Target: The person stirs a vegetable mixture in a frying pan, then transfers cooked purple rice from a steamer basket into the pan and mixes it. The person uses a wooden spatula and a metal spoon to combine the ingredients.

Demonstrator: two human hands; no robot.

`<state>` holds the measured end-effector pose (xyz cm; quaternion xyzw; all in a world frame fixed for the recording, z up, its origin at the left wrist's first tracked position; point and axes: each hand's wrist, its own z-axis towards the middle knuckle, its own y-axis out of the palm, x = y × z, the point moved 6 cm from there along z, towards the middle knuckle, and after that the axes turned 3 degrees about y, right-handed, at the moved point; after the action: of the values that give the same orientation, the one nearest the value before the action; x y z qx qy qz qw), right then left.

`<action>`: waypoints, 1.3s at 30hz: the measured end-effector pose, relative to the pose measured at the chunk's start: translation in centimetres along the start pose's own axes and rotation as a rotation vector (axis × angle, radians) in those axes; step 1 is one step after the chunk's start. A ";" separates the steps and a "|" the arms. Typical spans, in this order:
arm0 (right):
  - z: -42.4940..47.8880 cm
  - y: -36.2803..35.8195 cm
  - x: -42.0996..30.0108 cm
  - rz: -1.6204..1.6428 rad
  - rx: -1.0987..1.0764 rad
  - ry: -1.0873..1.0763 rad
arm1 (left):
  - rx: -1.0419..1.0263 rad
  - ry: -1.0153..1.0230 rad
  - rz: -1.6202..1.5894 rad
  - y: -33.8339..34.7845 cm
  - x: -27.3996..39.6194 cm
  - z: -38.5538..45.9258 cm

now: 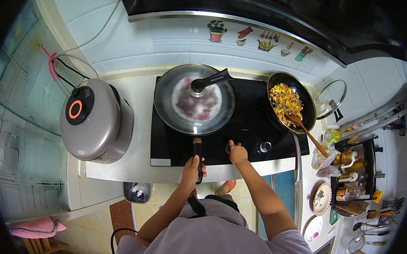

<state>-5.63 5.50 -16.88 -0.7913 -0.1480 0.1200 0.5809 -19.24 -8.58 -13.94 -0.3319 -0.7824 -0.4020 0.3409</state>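
Observation:
My left hand [193, 170] is closed around the black handle [197, 153] of a pan on the left burner. A glass lid [167, 104] with a black knob [207, 81] covers that pan; steam or droplets blur the purplish contents. At the front of the black gas cooktop [248, 117], my right hand [238, 153] grips the left control knob [228, 149], mostly hidden by the fingers. A second, silver knob [264, 146] stands to its right. On the right burner a tilted wok [308, 99] holds diced, colourful food [285, 99] with a wooden spatula [308, 132] in it.
A grey electric pressure cooker [96, 123] stands at the left. Another glass lid [331, 100] leans by the right wall. Further right are a rack of bottles [353, 173], plates [322, 199] and hanging utensils [373, 225]. A range hood [252, 5] overhangs the cooktop.

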 end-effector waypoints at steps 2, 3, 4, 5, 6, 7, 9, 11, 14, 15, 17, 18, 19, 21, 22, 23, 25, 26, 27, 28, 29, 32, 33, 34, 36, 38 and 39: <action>0.0 0.0 0.0 0.002 0.002 -0.003 | 0.000 -0.003 0.000 0.0 0.0 0.0; 0.0 0.1 0.0 0.001 0.002 -0.007 | -0.003 -0.001 -0.004 0.1 0.0 0.0; 0.0 0.1 0.1 0.000 0.003 -0.011 | -0.007 0.001 -0.008 0.1 0.0 0.0; 0.0 0.0 0.1 -0.002 0.003 -0.009 | -0.010 0.003 -0.012 0.1 0.0 0.0; 0.0 0.0 0.1 -0.003 0.004 -0.007 | -0.006 0.000 -0.011 0.1 0.0 0.0; -0.1 0.0 0.1 -0.004 0.005 -0.005 | -0.002 -0.004 -0.010 0.1 0.1 -0.1; 0.0 0.2 0.1 -0.003 0.011 -0.008 | 0.000 -0.007 -0.012 0.1 0.1 -0.1; 0.0 0.3 0.2 -0.002 0.012 -0.010 | -0.005 -0.007 -0.018 0.1 0.1 -0.1; 0.0 0.4 0.3 0.004 0.033 -0.023 | 0.005 -0.012 -0.007 0.0 0.1 -0.1; 0.1 0.5 0.4 0.008 0.058 -0.031 | 0.004 -0.013 -0.008 0.1 0.1 -0.1; 0.1 0.8 0.6 0.018 0.091 -0.039 | 0.003 -0.014 -0.008 0.1 0.2 -0.2; 0.2 0.9 0.7 0.024 0.098 -0.041 | 0.001 -0.015 -0.006 0.1 0.3 -0.2; 0.2 0.9 0.7 0.029 0.105 -0.042 | 0.000 -0.017 -0.004 0.2 0.3 -0.2; 0.2 1.1 0.8 0.036 0.116 -0.044 | -0.002 -0.018 -0.004 0.1 0.3 -0.2; 0.2 1.1 0.8 0.040 0.122 -0.046 | -0.001 -0.018 -0.007 0.1 0.2 -0.1; 0.2 1.1 0.8 0.041 0.120 -0.048 | -0.001 -0.019 -0.010 0.1 0.1 -0.1; 0.2 1.2 0.9 0.042 0.115 -0.050 | -0.002 -0.017 -0.010 0.1 0.2 -0.1; 0.2 1.1 0.9 0.043 0.117 -0.050 | -0.002 -0.015 -0.010 0.1 0.2 -0.2; 0.2 1.0 0.9 0.045 0.120 -0.050 | 0.000 -0.015 -0.006 0.1 0.2 -0.2; 0.1 1.0 0.8 0.046 0.122 -0.051 | 0.002 -0.014 -0.002 0.1 0.3 -0.2; 0.1 1.0 0.9 0.047 0.126 -0.051 | 0.004 -0.013 0.001 0.1 0.3 -0.2; 0.2 1.2 1.0 0.050 0.133 -0.050 | 0.003 -0.018 -0.002 0.1 0.3 -0.2; 0.2 1.2 1.0 0.052 0.132 -0.051 | 0.003 -0.016 -0.001 0.1 0.3 -0.2; 0.2 1.2 1.0 0.055 0.132 -0.051 | 0.004 -0.015 -0.001 0.1 0.3 -0.2; 0.2 1.4 1.1 0.054 0.138 -0.058 | -0.001 -0.010 -0.003 0.1 0.3 -0.2; 0.3 1.5 1.1 0.049 0.139 -0.061 | -0.011 -0.003 -0.010 0.1 0.2 -0.1; 0.3 1.5 1.1 0.045 0.138 -0.061 | -0.009 -0.006 -0.009 0.1 0.2 -0.1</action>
<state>-4.56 5.77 -18.46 -0.7485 -0.1392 0.1671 0.6264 -19.25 -8.62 -13.74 -0.3309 -0.7831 -0.4060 0.3354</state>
